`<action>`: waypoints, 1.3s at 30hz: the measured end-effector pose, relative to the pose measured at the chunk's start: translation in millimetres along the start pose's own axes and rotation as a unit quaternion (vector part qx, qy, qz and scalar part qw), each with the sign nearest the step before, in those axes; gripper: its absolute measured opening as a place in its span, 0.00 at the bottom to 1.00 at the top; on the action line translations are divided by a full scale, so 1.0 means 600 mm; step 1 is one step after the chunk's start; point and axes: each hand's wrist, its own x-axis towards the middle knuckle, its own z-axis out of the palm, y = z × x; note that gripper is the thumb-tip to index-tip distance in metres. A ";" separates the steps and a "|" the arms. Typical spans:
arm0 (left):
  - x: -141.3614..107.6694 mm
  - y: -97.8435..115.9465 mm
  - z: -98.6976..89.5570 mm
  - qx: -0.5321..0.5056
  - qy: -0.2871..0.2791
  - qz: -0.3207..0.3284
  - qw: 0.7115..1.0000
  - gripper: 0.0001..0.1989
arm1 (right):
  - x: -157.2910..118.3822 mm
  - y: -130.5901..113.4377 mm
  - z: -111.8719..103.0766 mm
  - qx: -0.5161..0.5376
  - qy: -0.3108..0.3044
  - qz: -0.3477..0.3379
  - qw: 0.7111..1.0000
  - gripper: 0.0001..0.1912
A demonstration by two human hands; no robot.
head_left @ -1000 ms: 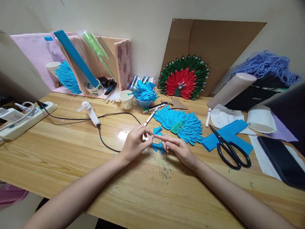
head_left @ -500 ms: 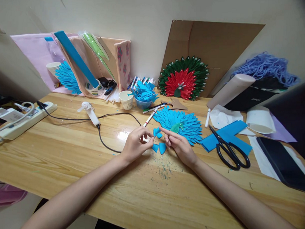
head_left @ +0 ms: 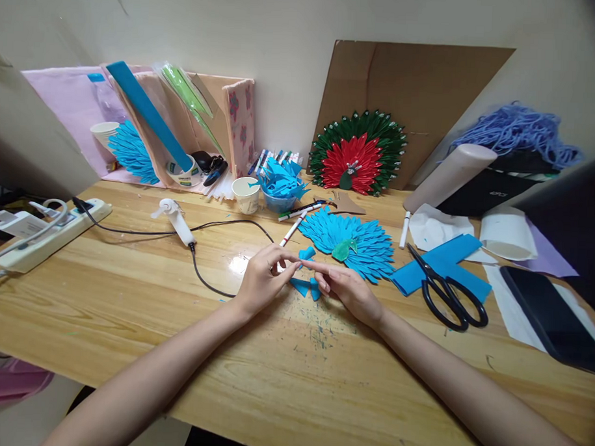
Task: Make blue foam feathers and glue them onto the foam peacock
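Note:
My left hand (head_left: 267,276) is pinched, thumb against forefinger, with a tiny bit of blue paper just showing at the fingertips. Pointing at it from the right, my right hand (head_left: 350,288) stretches out its forefinger, whose tip meets the left fingertips; its other fingers curl loosely and hold nothing I can see. Under and between the hands lie several cut blue paper pieces (head_left: 300,286), partly covered by the fingers. Just behind is a peacock of layered blue paper feathers (head_left: 370,242) with a green body (head_left: 344,250).
Black scissors (head_left: 455,303) rest on folded blue paper strips (head_left: 445,261) at right, near a phone (head_left: 550,316). A tub of blue cuttings (head_left: 279,190), a paper cup (head_left: 246,195) and markers (head_left: 293,228) stand behind. Left are a white corded tool (head_left: 179,225) and a power strip (head_left: 57,237).
My right forefinger has come down and left until it touches the left fingertips. The left hand stays nearly in place, still pinching.

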 end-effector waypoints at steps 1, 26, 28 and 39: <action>0.000 0.000 0.000 0.001 0.000 0.000 1.000 0.05 | 0.000 0.000 0.000 -0.002 -0.001 0.003 1.000 0.24; 0.004 -0.003 0.000 0.023 -0.028 -0.019 0.999 0.03 | 0.000 -0.002 0.002 0.047 0.023 -0.017 0.999 0.24; 0.007 -0.008 -0.002 0.032 -0.019 -0.031 0.999 0.04 | 0.001 -0.005 0.001 0.062 0.043 -0.011 0.997 0.24; 0.012 -0.070 -0.021 0.087 0.054 -0.176 0.979 0.13 | 0.007 0.011 -0.003 0.013 0.138 -0.035 0.990 0.09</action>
